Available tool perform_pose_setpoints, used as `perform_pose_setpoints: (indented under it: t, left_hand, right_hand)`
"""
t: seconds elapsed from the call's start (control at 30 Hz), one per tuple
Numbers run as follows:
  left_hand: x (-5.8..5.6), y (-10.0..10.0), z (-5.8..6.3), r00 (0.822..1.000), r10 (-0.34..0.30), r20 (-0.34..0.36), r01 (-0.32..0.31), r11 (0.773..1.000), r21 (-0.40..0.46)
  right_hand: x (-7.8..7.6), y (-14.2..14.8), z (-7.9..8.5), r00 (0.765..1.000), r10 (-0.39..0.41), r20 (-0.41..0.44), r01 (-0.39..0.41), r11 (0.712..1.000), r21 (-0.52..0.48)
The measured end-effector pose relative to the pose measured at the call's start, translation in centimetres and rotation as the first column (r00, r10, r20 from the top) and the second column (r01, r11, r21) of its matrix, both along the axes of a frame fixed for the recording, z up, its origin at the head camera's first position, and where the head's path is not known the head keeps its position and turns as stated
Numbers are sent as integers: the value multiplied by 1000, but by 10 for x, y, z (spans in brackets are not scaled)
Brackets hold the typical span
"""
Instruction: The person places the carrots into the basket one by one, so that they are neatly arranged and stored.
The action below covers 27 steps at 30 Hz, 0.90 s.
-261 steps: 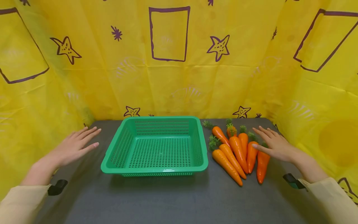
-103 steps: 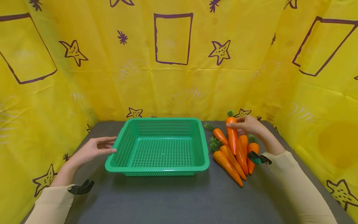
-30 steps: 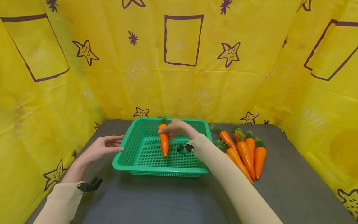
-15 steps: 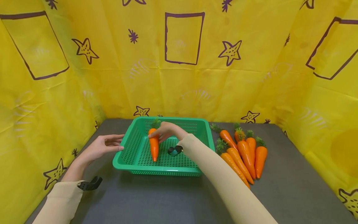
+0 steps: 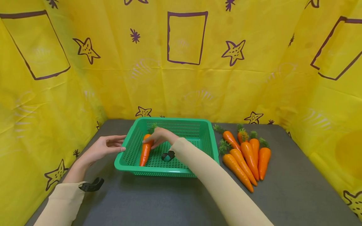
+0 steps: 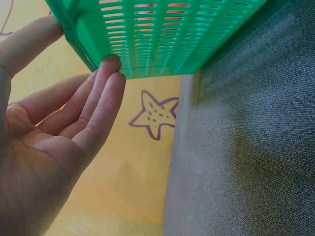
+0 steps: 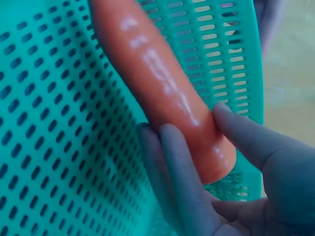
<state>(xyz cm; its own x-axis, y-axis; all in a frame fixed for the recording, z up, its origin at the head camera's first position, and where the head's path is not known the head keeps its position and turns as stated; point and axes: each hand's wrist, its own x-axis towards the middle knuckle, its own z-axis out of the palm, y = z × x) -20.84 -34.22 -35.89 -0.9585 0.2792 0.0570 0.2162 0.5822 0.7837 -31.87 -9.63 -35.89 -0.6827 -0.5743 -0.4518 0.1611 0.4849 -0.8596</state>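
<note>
In the head view, a green plastic basket [image 5: 162,169] with slotted walls stands on the dark table. My right hand [image 5: 159,137] is inside it, holding an orange carrot [image 5: 145,153] with a green leafy top near its thick end. The right wrist view shows thumb and fingers on opposite sides of this carrot [image 7: 162,83], beside the slotted wall; its tip is cut off by the frame. At the basket's left side, my left hand [image 5: 106,147] holds the rim. In the left wrist view, the thumb and curved fingertips [image 6: 112,66] meet the basket's rim and outer wall [image 6: 162,39].
Several more carrots [image 5: 249,158] with green tops lie bunched on the table [image 5: 299,188] to the right of the basket. Yellow cloth [image 5: 183,88] printed with purple stars and frames encloses the back and both sides. My right sleeve [image 5: 212,175] crosses the basket's front right corner.
My right hand took a carrot from the pile and carried it left into the basket. Over the last second it moved further left and lower. My left hand came to the rim earlier and stays there.
</note>
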Motion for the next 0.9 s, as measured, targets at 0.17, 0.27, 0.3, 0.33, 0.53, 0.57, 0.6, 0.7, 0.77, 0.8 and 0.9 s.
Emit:
perform_pose_setpoints:
  t: [0.17,0.27,0.3,0.33,0.53,0.57,0.6,0.7,0.77,0.8,0.9]
  left_hand:
    - [-2,-1,0,1000,2,-8,-2,1000,-4]
    - [-3,-2,0,1000,4,-13,-4,1000,-9]
    - [-3,-2,0,1000,4,-16,-4,1000,-12]
    - [-3,-2,0,1000,3,-16,-3,1000,-12]
    - [-2,-1,1,1000,1,-16,-1,1000,-10]
    - [-2,-1,1,1000,2,-18,-2,1000,-13]
    - [-3,-1,1,1000,6,-17,-6,1000,-14]
    - [-4,-1,0,1000,11,-20,-11,1000,-17]
    - [-4,-2,-1,1000,13,-24,-14,1000,-22]
    - [-3,-2,-2,1000,17,-20,-18,1000,-21]
    - [-2,-3,-4,1000,21,-17,-21,1000,-23]
  right_hand:
    - [1,-10,-4,993,-79,82,83,995,-51]
    - [1,-12,-5,991,-106,87,110,993,-39]
    - [2,-12,-5,991,-107,79,110,994,-28]
    - [2,-12,-5,992,-105,72,107,994,-21]
    - [3,-9,-4,996,-89,31,88,996,22]
    - [3,-8,-4,996,-87,29,86,996,25]
    - [3,-7,-4,997,-78,22,77,997,28]
    - [2,-5,-3,999,-52,4,52,997,48]
    - [1,-3,-3,999,-45,5,45,997,62]
    - [0,-2,-2,999,-41,9,41,997,68]
    - [-1,3,-1,997,-57,56,54,997,55]
